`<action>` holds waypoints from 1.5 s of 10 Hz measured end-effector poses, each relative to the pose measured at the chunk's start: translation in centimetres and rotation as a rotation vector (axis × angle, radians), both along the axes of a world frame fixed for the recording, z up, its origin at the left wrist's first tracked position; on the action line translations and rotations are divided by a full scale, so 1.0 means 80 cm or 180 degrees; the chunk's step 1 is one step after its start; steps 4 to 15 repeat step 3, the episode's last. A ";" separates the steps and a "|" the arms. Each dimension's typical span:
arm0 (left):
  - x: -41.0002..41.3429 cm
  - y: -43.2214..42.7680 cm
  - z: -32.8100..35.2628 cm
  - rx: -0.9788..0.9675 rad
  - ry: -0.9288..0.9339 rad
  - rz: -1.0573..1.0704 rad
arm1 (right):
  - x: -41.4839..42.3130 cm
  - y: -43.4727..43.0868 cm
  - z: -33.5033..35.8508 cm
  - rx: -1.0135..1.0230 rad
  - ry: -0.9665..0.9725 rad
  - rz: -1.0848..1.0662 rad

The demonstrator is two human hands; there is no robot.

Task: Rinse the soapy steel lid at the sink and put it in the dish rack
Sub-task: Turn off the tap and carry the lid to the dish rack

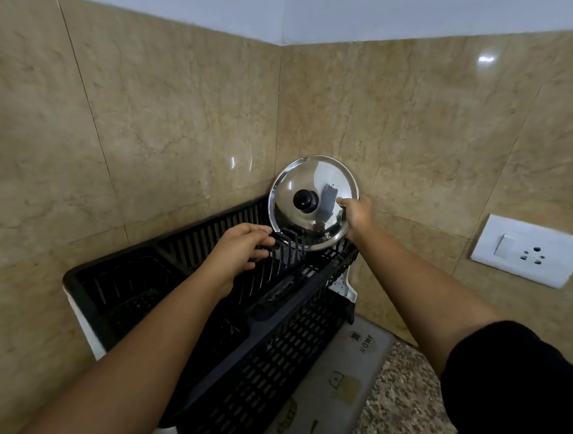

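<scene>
My right hand [356, 216] pinches the rim of the lid [325, 189], which stands upright among the prongs [292, 241] at the far right end of the dish rack [274, 346]. My left hand [242, 247] curls around those prongs.

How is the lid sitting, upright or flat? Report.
Upright, on edge: the steel lid stands between prongs of the dish rack, knob toward the camera, right hand gripping its rim.

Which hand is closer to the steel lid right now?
Right. The right hand grips the steel lid at its right rim; the left hand holds prongs of the dish rack beside the lid's lower left edge.
</scene>
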State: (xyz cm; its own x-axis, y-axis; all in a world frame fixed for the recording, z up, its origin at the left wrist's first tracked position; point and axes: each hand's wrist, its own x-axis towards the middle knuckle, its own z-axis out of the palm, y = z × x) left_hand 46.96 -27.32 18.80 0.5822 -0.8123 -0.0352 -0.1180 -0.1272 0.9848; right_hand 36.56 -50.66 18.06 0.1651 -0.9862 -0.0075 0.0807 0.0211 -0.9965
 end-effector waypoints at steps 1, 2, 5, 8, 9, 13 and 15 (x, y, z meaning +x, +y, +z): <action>0.001 0.001 0.000 -0.0004 0.0001 0.0028 | -0.003 0.004 0.002 0.0035 0.0109 0.0145; 0.001 0.000 0.000 0.0020 0.0036 0.0071 | -0.009 0.006 0.006 -0.0070 0.0258 0.0243; -0.004 0.006 0.013 -0.0072 -0.0053 0.0147 | -0.026 0.017 0.017 -0.0263 0.0280 0.0243; -0.004 0.006 0.013 -0.0072 -0.0053 0.0147 | -0.026 0.017 0.017 -0.0263 0.0280 0.0243; -0.004 0.006 0.013 -0.0072 -0.0053 0.0147 | -0.026 0.017 0.017 -0.0263 0.0280 0.0243; -0.004 0.006 0.013 -0.0072 -0.0053 0.0147 | -0.026 0.017 0.017 -0.0263 0.0280 0.0243; -0.004 0.006 0.013 -0.0072 -0.0053 0.0147 | -0.026 0.017 0.017 -0.0263 0.0280 0.0243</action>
